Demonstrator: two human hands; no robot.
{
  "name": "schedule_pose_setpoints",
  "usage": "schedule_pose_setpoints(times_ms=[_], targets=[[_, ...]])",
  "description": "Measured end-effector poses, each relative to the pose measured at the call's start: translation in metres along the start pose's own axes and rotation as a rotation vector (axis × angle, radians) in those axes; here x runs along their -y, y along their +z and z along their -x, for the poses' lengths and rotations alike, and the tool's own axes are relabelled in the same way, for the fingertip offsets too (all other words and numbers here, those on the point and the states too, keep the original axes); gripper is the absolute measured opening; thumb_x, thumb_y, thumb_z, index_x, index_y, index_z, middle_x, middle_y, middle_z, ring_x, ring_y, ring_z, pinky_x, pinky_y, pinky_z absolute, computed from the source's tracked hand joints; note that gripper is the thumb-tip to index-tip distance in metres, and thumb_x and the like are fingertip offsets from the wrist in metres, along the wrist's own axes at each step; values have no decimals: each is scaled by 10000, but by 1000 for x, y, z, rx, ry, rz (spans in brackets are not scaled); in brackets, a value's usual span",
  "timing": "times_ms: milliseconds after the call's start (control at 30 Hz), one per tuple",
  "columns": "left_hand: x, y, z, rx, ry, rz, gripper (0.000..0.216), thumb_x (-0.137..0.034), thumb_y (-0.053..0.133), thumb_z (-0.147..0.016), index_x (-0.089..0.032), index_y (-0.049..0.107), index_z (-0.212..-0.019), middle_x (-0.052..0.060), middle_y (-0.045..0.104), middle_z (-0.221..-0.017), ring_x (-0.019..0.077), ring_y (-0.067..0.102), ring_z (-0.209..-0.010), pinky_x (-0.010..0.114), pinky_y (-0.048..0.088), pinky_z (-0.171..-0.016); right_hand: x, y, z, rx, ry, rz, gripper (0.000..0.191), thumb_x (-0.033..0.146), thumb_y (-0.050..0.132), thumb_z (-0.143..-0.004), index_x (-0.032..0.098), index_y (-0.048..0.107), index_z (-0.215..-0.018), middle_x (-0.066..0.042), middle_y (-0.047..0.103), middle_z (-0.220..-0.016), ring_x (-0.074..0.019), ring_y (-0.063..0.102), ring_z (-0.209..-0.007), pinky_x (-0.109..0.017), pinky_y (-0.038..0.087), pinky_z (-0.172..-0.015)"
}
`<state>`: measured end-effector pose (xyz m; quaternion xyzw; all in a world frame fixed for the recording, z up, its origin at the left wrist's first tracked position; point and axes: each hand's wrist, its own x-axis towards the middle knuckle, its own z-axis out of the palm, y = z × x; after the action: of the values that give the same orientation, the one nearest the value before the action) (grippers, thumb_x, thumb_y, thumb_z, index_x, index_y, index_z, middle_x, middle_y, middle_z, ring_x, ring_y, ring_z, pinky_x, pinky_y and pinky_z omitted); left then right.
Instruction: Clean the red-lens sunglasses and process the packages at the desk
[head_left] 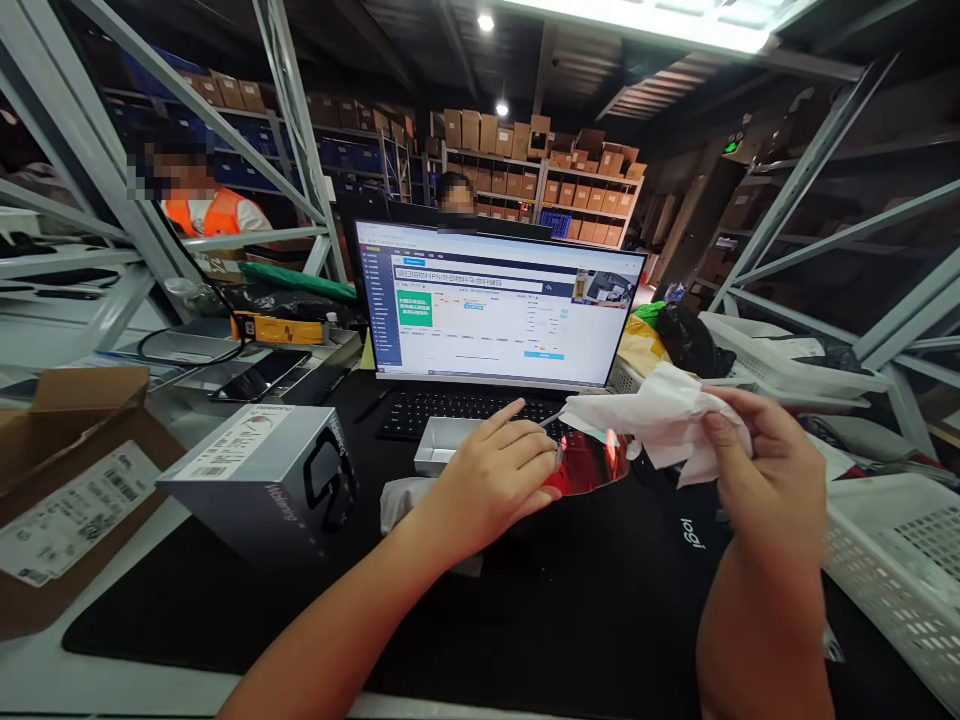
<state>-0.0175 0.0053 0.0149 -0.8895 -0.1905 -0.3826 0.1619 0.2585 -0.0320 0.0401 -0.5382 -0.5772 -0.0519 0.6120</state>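
My left hand (pixel 499 465) reaches across the middle of the black mat, its fingers closed at the left edge of a shiny red mirrored lens (pixel 589 462). Whether a frame is joined to this lens is hidden. To the right, my right hand (pixel 772 460) pinches a crumpled white sheet (pixel 652 415), soft like tissue or thin cloth, which hangs over the lens. An open silver-grey box part (pixel 439 445) sits behind my left hand. Beneath my left wrist lies a white wrapped bundle (pixel 401 500), its contents hidden.
A grey printed box (pixel 262 480) stands left on the mat (pixel 525 620), beside an open cardboard carton (pixel 67 490). A monitor (pixel 495 310) and keyboard (pixel 420 415) are behind. White baskets (pixel 892 540) line the right. Two people are beyond the desk.
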Motion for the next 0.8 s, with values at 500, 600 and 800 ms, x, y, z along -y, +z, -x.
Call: schedule_pose_setpoints(times_ms=[500, 600, 800], targets=[[3, 10, 4, -314, -14, -15, 118, -237, 620, -966, -136, 671, -999, 114, 766, -1023, 218, 725, -1026, 418, 604, -1009, 28, 80, 60, 169, -818, 21, 518, 15, 551, -905, 222, 556, -1380, -89, 679, -1325, -255, 586, -1300, -480, 481, -1153], [1, 16, 3, -266, -8, 9, 76, -190, 659, -937, -126, 667, -975, 111, 762, -1066, 213, 722, -1048, 418, 576, -1051, 25, 75, 52, 117, -645, -15, 520, 19, 567, -904, 259, 573, -1366, -64, 685, -1325, -244, 623, -1260, -453, 522, -1120], [-2, 29, 5, -311, -40, 32, 125, -203, 585, -969, -149, 664, -889, 87, 751, -868, 217, 735, -925, 406, 644, -883, 29, 83, 62, 152, -810, 85, 504, 26, 521, -918, 230, 573, -1375, -69, 702, -1292, -243, 624, -1263, -445, 522, -1115]])
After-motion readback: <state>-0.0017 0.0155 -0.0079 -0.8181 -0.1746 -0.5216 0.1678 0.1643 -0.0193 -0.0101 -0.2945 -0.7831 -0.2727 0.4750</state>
